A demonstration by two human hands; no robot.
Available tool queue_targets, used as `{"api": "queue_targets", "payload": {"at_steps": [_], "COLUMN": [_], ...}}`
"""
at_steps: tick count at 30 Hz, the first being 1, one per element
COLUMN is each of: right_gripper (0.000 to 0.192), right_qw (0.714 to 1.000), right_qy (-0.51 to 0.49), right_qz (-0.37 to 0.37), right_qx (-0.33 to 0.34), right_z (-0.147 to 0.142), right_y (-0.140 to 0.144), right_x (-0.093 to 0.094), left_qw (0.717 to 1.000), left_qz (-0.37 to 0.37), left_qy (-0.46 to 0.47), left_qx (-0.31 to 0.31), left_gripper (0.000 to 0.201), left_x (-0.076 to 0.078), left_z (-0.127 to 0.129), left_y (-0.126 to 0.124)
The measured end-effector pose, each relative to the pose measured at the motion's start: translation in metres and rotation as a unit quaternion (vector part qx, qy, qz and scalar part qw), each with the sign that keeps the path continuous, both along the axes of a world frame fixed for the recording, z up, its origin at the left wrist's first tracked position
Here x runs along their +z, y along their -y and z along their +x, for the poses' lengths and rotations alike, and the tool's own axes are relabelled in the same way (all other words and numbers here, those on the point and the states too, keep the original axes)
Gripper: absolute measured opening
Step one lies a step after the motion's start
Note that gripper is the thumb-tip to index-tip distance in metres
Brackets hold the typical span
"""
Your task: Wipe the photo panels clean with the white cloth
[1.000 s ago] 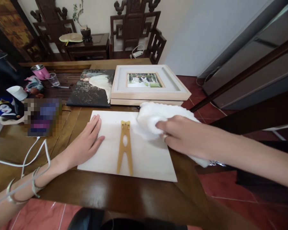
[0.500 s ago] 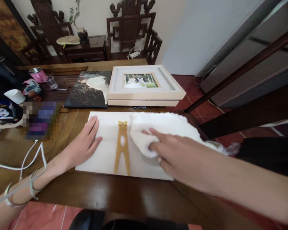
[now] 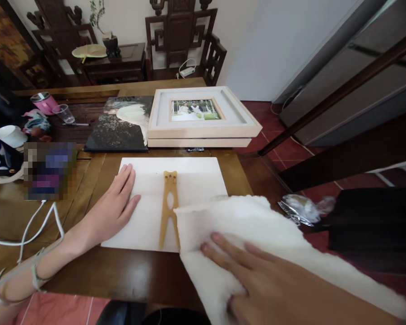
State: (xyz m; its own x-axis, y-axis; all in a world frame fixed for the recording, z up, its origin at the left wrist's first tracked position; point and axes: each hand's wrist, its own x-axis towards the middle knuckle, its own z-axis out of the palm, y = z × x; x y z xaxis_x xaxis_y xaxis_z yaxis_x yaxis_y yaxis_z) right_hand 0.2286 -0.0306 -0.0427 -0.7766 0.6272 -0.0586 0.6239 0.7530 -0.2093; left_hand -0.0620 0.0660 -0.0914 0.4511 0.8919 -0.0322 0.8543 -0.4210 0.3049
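A white board (image 3: 192, 180) lies flat on the wooden table (image 3: 128, 271), with a yellow-brown stand piece (image 3: 169, 208) lying along its middle. My left hand (image 3: 111, 210) rests flat on the board's left edge, fingers together and extended. My right hand (image 3: 257, 282) presses flat on a white fluffy cloth (image 3: 257, 225) that covers the board's near right corner and hangs over the table edge. The cloth's left edge touches the stand piece's lower leg.
Behind the board stand two stacked light wooden picture frames (image 3: 203, 131) and a dark photo canvas (image 3: 122, 124). A pink cup (image 3: 43, 103), a plastic cup (image 3: 65, 113) and clutter fill the left. White cables (image 3: 37, 228) cross near my left wrist. A crumpled wrapper (image 3: 299, 207) lies right.
My right hand has dragged the cloth from the board's far right corner down to its near right corner, and the cloth has spread out flatter. My left hand has stayed put.
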Motion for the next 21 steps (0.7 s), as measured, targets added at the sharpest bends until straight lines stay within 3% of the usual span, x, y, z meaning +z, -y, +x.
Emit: {"api": "queue_targets", "payload": {"at_steps": [3, 8, 13, 17, 21], "right_gripper": [0.023, 0.030, 0.028, 0.028, 0.032], "right_qw": [1.000, 0.985, 0.982, 0.989, 0.994], "right_qy": [0.012, 0.125, 0.135, 0.079, 0.017], "right_qz": [0.003, -0.076, -0.004, -0.003, 0.020], "right_qx": [-0.020, -0.094, -0.133, -0.125, -0.107], "right_z": [-0.003, -0.011, 0.002, 0.010, 0.008], "right_y": [-0.008, -0.067, -0.111, -0.107, -0.061], "right_x": [0.011, 0.030, 0.017, 0.002, 0.001], "left_qw": [1.000, 1.000, 1.000, 1.000, 1.000], "left_qz": [0.007, -0.006, -0.015, -0.006, 0.002], "left_qy": [0.000, -0.010, -0.008, 0.004, 0.007], "left_qx": [-0.005, -0.003, 0.004, -0.002, -0.005], "left_gripper": [0.064, 0.065, 0.066, 0.065, 0.064], "left_x": [0.001, 0.003, 0.003, 0.001, 0.000], "left_z": [0.000, -0.001, -0.001, -0.002, -0.003], "left_y": [0.000, 0.001, 0.002, 0.002, 0.002]}}
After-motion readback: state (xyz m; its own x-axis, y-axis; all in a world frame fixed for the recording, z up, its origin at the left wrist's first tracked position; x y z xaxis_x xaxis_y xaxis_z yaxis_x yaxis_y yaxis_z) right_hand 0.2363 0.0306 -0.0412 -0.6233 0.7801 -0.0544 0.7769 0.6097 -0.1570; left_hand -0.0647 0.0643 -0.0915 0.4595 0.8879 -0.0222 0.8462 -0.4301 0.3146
